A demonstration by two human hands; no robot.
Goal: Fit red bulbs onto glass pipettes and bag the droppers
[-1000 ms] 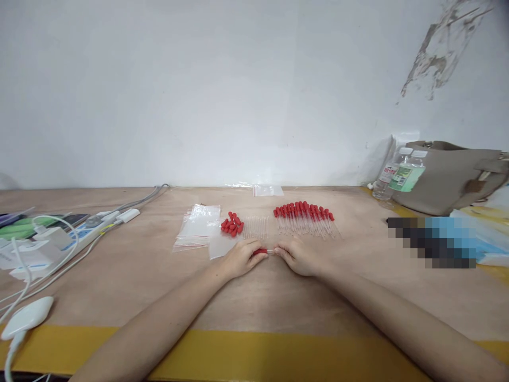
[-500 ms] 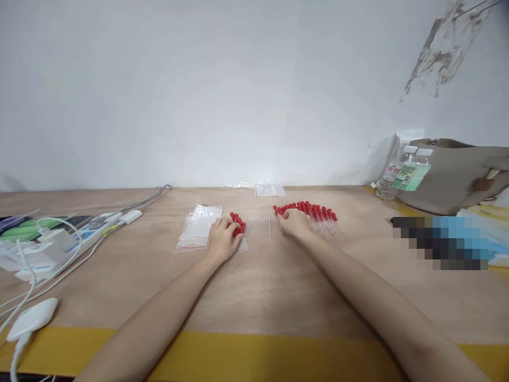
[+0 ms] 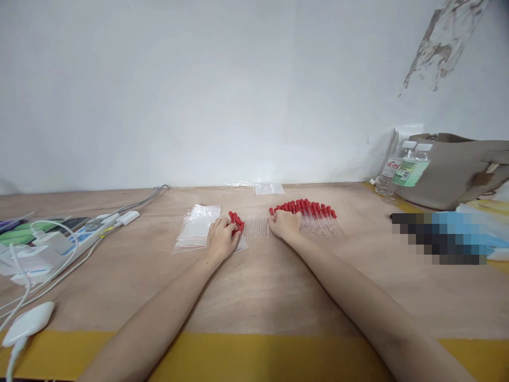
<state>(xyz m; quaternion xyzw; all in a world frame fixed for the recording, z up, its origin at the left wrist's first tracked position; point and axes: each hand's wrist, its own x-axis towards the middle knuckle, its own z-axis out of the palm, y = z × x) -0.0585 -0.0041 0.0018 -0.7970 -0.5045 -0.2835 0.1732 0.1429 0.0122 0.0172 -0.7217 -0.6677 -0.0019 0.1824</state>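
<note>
My left hand [image 3: 221, 237] rests on the table with its fingers curled over a small heap of red rubber bulbs [image 3: 236, 220]. My right hand [image 3: 283, 224] lies at the left end of a row of finished droppers with red tops [image 3: 316, 214], fingers bent down onto them. Between my hands lies a row of bare clear glass tubes [image 3: 256, 226]. What, if anything, either hand pinches is hidden under the fingers.
Clear zip bags [image 3: 196, 228] lie left of the bulbs, another small bag [image 3: 268, 188] at the wall. A power strip with cables [image 3: 85, 233] and a white mouse [image 3: 27, 322] sit far left. Bottles [image 3: 409, 170] and a beige bag [image 3: 457, 167] stand at the right.
A second ago both hands were together near me, joining a red bulb and a tube. They have since spread and reached forward, left to the bulbs, right to the dropper row.
</note>
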